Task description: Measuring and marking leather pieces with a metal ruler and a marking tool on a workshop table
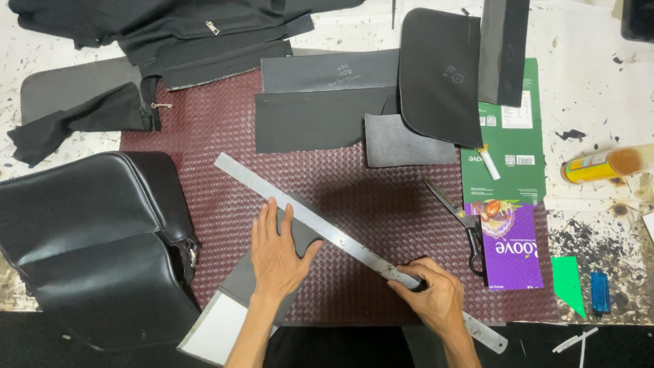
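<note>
**Lining up the ruler for a straight edge on the grey panel**

Spreading across the bench is the maroon woven sheet (381, 204), and on it lies the small grey panel (272, 272), its pale underside turned up at the near corner. The long steel ruler (340, 238) runs diagonally over that panel's upper edge. The left hand (276, 255) lies flat, fingers spread and gripping nothing, palm pressing the panel down just beside the ruler. The right hand (429, 289) is curled, fingertips closed on the ruler's near end; whether a marker or blade sits inside, I cannot tell. This looks like the alignment step: the next move calls for steady downward pressure so the ruler does not slip. Black-handled scissors (460, 221) wait nearby, to the right.
</note>
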